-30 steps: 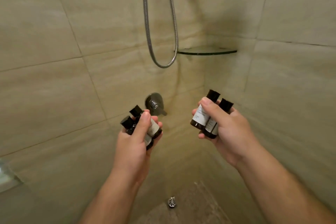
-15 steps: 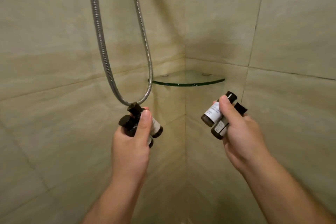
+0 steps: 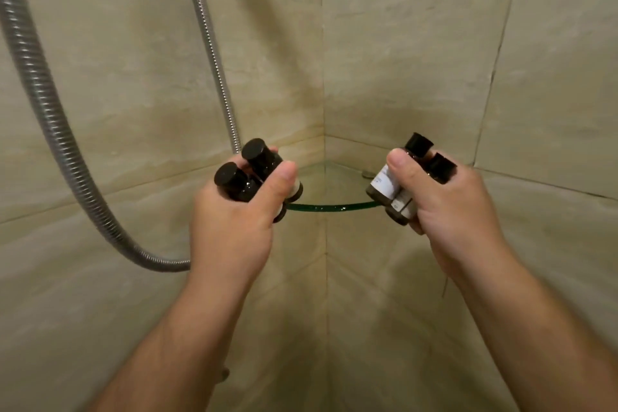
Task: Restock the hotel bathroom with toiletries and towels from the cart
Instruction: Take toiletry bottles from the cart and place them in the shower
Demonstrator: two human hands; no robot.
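My left hand [image 3: 234, 227] grips two small dark toiletry bottles [image 3: 249, 174] with black caps and white labels, thumb laid over them. My right hand [image 3: 458, 211] grips two more of the same bottles [image 3: 388, 182], caps pointing up. Both hands are raised in front of a glass corner shelf [image 3: 334, 206] fixed where two beige tiled walls meet. The shelf's green front edge shows between the hands, and its outer ends are hidden behind the bottles. The bare part of the shelf carries nothing.
A metal shower hose [image 3: 43, 100] hangs in a loop along the left wall, its second strand [image 3: 214, 57] running down behind my left hand. Beige tiled walls [image 3: 418, 60] close in the corner on both sides.
The view has risen and come closer to the corner. Both hands with their bottles have lifted from below the shelf to its level, one at each side of its front edge.
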